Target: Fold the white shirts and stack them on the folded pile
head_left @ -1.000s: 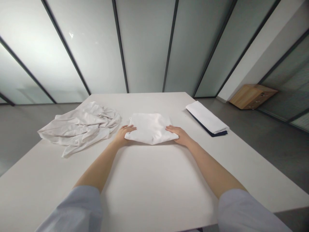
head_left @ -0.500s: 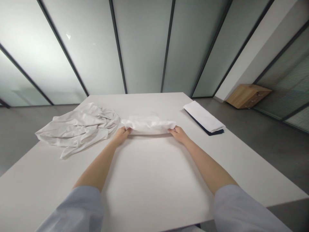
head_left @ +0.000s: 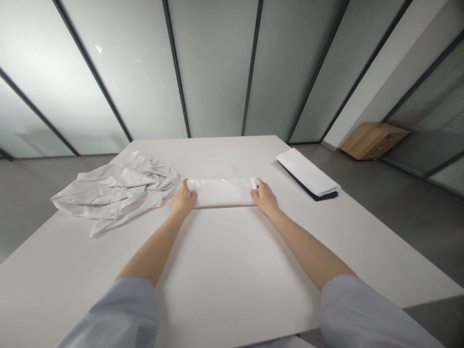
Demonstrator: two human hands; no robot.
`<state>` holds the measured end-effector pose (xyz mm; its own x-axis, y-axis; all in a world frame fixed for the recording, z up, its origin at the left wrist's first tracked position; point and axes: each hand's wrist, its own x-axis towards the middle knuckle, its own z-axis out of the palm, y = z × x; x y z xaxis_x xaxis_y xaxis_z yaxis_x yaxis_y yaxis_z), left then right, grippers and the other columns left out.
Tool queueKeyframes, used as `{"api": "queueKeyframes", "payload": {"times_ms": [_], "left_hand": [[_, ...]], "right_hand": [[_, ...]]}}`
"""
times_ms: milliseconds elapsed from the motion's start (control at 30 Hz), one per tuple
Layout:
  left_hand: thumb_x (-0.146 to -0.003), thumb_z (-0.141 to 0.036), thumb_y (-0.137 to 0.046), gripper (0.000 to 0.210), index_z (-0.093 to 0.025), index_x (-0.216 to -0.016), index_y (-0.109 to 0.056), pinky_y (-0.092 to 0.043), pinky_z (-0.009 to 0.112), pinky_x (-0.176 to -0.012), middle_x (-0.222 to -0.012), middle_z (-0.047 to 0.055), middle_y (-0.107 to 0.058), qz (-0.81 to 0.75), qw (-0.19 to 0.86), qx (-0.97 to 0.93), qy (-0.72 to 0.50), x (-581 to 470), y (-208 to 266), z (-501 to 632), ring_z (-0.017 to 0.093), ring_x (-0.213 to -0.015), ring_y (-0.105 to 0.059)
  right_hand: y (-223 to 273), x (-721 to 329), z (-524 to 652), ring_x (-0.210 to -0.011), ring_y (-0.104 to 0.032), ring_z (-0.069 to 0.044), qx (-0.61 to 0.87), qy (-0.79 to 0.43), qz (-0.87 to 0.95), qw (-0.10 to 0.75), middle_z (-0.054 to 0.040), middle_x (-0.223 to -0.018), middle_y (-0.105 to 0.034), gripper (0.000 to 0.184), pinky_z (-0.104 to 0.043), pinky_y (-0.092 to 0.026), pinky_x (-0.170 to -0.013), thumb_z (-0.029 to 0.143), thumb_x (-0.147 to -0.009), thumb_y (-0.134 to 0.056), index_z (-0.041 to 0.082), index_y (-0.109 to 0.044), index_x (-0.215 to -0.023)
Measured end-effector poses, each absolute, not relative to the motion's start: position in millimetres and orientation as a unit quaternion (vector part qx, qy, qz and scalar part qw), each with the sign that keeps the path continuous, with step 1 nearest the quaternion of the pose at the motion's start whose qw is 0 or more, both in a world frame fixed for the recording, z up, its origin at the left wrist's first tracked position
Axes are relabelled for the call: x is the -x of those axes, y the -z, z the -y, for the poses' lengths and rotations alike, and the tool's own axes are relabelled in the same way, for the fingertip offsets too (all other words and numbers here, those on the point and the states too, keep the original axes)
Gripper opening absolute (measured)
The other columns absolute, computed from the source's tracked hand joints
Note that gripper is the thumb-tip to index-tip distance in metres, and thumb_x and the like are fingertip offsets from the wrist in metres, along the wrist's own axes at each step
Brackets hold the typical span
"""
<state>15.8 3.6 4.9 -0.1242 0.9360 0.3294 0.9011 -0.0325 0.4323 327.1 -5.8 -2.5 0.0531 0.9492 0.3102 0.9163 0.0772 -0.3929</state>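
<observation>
Head view: folded white cloth (head_left: pixel 223 193) between left grip (head_left: pixel 184 199) and right grip (head_left: pixel 266 197), each apparently around one end.

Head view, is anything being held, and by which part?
A folded white cloth: left hand at its left end, right hand at its right.

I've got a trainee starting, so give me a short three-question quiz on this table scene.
1. True or false: the left hand and right hand are both touching the folded white cloth.
2. What colour is the lower cloth in the folded stack on the right? A green, B navy, C red.
3. Fill in: the crumpled white cloth lies on the person's ___ side.

Key: 1 true; 2 B; 3 left.
</observation>
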Motion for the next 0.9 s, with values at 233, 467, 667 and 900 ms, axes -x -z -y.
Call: {"api": "queueKeyframes", "payload": {"times_ms": [233, 467, 667, 900], "left_hand": [[-0.093, -0.043, -0.038, 0.051, -0.024, -0.14, -0.045, -0.019, 0.049, -0.115, -0.151, 0.009, -0.038, -0.545, 0.014, -0.818, -0.183, -25, -6, 9, 0.029, -0.141, -0.03], [-0.09, -0.06, -0.038, 0.062, -0.026, -0.142, -0.043, -0.021, 0.059, -0.111, -0.154, 0.009, -0.033, -0.607, 0.082, -0.778, -0.142, -26, -3, 6, 0.035, -0.141, -0.026], [-0.091, -0.051, -0.04, 0.055, -0.02, -0.135, -0.049, -0.024, 0.047, -0.114, -0.147, 0.013, -0.044, -0.582, 0.043, -0.772, -0.252, -9, 2, 3, 0.029, -0.137, -0.036], [-0.093, -0.042, -0.032, 0.044, -0.017, -0.123, -0.053, -0.04, 0.044, -0.103, -0.122, 0.014, -0.06, -0.64, 0.089, -0.623, -0.441, 13, 8, -16, 0.026, -0.115, -0.055]], "right_hand": [[-1, -325, 10, -0.138, -0.035, -0.022, 0.533, 0.002, 0.821, 0.206, -0.0072, -0.145, -0.047, 0.043, -0.039, -0.028, -0.111, 0.026, -0.097, -0.032, 0.021, -0.053, -0.134], [-7, -323, 12, -0.131, -0.045, -0.019, 0.573, -0.042, 0.801, 0.168, -0.0049, -0.139, -0.054, 0.041, -0.038, -0.033, -0.107, 0.035, -0.099, -0.031, 0.024, -0.059, -0.128], [-28, -321, 20, -0.108, -0.06, -0.022, 0.6, -0.017, 0.788, 0.135, -0.0066, -0.115, -0.068, 0.033, -0.033, -0.04, -0.092, 0.043, -0.091, -0.049, 0.022, -0.071, -0.104], [-54, -314, 10, -0.105, -0.058, -0.027, 0.609, 0.001, 0.786, 0.104, -0.0117, -0.106, -0.069, 0.033, -0.035, -0.042, -0.091, 0.044, -0.088, -0.051, 0.019, -0.072, -0.095]]}}
